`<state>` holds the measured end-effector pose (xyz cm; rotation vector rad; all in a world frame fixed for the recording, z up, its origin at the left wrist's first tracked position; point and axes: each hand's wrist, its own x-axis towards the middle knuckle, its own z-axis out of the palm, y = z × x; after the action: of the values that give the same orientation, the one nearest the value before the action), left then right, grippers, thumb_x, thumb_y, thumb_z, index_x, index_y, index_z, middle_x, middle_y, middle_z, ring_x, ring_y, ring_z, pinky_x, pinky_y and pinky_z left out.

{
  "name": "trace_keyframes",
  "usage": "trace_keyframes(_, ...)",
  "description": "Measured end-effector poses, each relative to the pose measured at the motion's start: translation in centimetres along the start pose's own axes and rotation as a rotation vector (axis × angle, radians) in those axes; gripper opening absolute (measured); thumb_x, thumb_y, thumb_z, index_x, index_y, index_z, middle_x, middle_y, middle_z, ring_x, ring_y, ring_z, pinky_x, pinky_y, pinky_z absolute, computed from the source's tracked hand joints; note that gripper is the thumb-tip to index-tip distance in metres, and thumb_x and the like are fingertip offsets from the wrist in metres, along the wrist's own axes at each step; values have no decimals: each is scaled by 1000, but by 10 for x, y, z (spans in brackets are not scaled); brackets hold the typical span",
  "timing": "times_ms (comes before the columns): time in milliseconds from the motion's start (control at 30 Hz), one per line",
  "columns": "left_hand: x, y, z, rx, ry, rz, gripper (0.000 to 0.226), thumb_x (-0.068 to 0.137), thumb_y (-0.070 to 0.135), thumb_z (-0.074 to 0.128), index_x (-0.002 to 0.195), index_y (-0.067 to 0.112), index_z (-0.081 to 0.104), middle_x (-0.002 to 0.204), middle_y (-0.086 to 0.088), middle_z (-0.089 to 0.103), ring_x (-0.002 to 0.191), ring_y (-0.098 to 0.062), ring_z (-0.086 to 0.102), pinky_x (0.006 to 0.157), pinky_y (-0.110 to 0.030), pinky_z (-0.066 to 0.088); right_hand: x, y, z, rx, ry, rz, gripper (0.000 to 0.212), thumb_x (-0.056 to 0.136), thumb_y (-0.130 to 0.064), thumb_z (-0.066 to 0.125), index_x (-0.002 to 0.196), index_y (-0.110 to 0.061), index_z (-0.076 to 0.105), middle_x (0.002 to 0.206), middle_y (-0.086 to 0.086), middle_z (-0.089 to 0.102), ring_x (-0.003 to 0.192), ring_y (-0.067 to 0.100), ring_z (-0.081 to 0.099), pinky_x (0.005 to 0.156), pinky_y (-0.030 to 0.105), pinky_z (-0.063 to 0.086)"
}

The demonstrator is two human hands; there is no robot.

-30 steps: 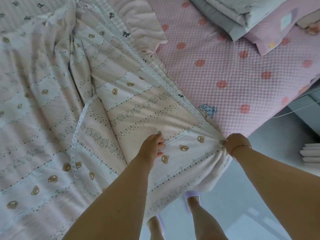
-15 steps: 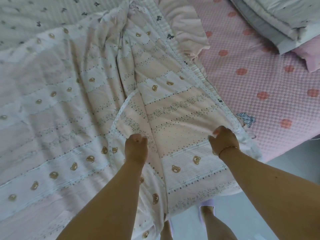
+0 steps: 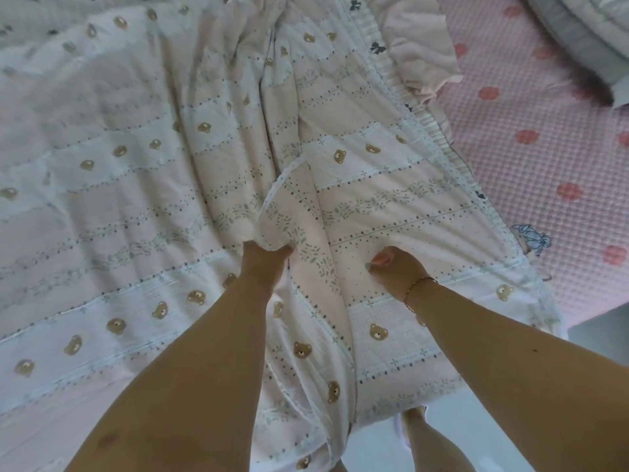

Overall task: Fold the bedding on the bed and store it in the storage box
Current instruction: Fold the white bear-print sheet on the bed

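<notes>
Head view. Two bare hands, two forearms, one quilt, one bed sheet, one ruffled pink piece, one stack of folded bedding, two feet.

The quilt [image 3: 143,206] fills the left and centre of the frame: thin crinkled cotton, pale pink and white bands, small brown bear heads, leafy vine rows, dotted lines, a ribbed striped border along its right edge. It lies rumpled on the bed, with long creases running from top centre down to the hands, and its near edge hangs over the bed side at lower centre.

The left hand [image 3: 263,264], at centre, has its fingers curled around a folded-over flap edge of the quilt, gripping it; the fingertips are hidden under the fabric. The right hand [image 3: 396,270], just right of centre, is bunched on the quilt with thumbnail showing and a thin gold bracelet at the wrist; whether it pinches cloth is hard to tell.

The pink waffle-textured sheet [image 3: 544,165] with red dots covers the right side. The ruffled pink piece [image 3: 418,46] sits at top. The folded grey-white bedding [image 3: 585,25] is cut off at upper right. The feet [image 3: 417,434] are partly hidden at the bottom.
</notes>
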<state>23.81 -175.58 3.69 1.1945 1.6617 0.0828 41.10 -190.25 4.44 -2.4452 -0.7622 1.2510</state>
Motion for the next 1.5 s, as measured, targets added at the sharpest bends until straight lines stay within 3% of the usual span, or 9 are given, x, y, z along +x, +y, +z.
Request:
trace_keyframes(333,-75,41,38,-131,-341,293,27,92,28,64,116,15,60,105,5,68,97,-14,63,72,-11,51,-1,-35,-48,761,-92,54,32,99,-37,45,93,-8,57,68,8,56,61,19,54,62,28,48)
trace_keyframes(400,-90,47,50,-118,-436,318,36,91,25,66,123,10,59,112,0,68,105,-17,63,84,-20,51,-4,-43,-64,815,-81,20,37,100,-44,38,91,-12,56,72,8,58,64,20,56,64,31,48)
trace_keyframes(633,-127,61,93,14,-666,295,18,84,28,69,101,29,65,109,-4,70,108,-23,63,102,-38,44,-11,-44,-108,402,-171,-102,61,95,-63,11,134,-36,49,142,-3,46,129,26,43,93,37,42)
trace_keyframes(800,-141,65,119,120,-786,262,52,70,34,75,120,24,63,108,-3,70,89,-21,65,85,-35,51,-13,-8,-136,383,-208,-49,75,95,-63,5,116,-28,68,155,-1,27,143,23,20,116,40,13)
trace_keyframes(933,-155,65,140,157,-876,174,78,71,40,74,142,24,45,137,4,56,129,-19,49,111,-38,33,-6,25,-143,357,-248,41,85,84,-78,8,83,-31,78,151,2,36,133,26,38,115,43,24)
trace_keyframes(1033,-163,67,149,-31,-962,-49,63,85,65,52,135,27,49,132,4,59,123,-19,54,107,-40,38,0,45,-147,321,-219,129,89,83,-79,10,74,-24,79,141,11,49,119,28,50,104,41,40)
trace_keyframes(1167,-159,58,154,-141,-948,-170,75,91,73,11,130,27,54,121,-7,67,99,-22,67,85,-36,51,-3,60,-151,317,-179,201,84,93,-67,9,110,-13,71,136,19,49,114,33,53,86,35,50)
trace_keyframes(1267,-151,41,161,-97,-880,-202,84,89,75,8,139,20,47,130,-12,61,114,-29,61,100,-46,47,-1,70,-143,261,-154,221,78,96,-62,12,121,-9,64,128,21,54,112,36,55,100,42,46)
trace_keyframes(1500,-141,8,170,-92,-816,-232,83,89,74,4,145,24,42,141,-4,53,121,-21,55,103,-42,43,12,67,-113,-79,-110,-22,59,98,-53,29,125,-8,57,118,13,60,114,29,55,83,31,41)
